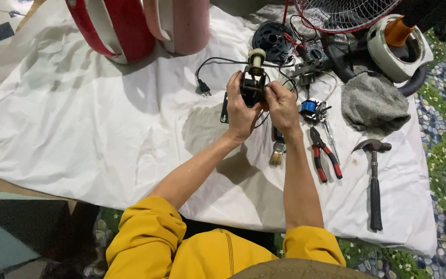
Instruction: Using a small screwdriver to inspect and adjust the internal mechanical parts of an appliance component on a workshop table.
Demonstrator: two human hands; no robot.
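- Nearest me, yellow sleeves (pixel 145 237) at the sheet's (pixel 78 134) near edge, both forearms reaching out over the middle of it.
- The left hand (pixel 239 106) is wrapped around the side of a small black motor (pixel 252 85), holding it up off the sheet.
- The right hand (pixel 281 106) is closed on the motor's other side, fingertips pressing at its body; both hands are equally close, one on each flank.
- The motor's long axis runs away from the person, its cream-coloured cap (pixel 256 55) pointing toward the far edge, beyond the fingers.
- Under the right wrist, a small brush (pixel 276 154); just right of it, red-handled pliers (pixel 323 155) and a screwdriver (pixel 330 139).
- Toward the right edge, a hammer (pixel 374 181) lies with its handle toward the near edge.
- A blue coil (pixel 311 107) sits just right of the right hand; a grey rag (pixel 373 103) beyond that.
- A black cord with plug (pixel 203 87) trails left of the motor.
- Far edge: red and pink fan housings (pixel 130 26), a wire fan guard (pixel 347 13) and a black round part (pixel 271 37).
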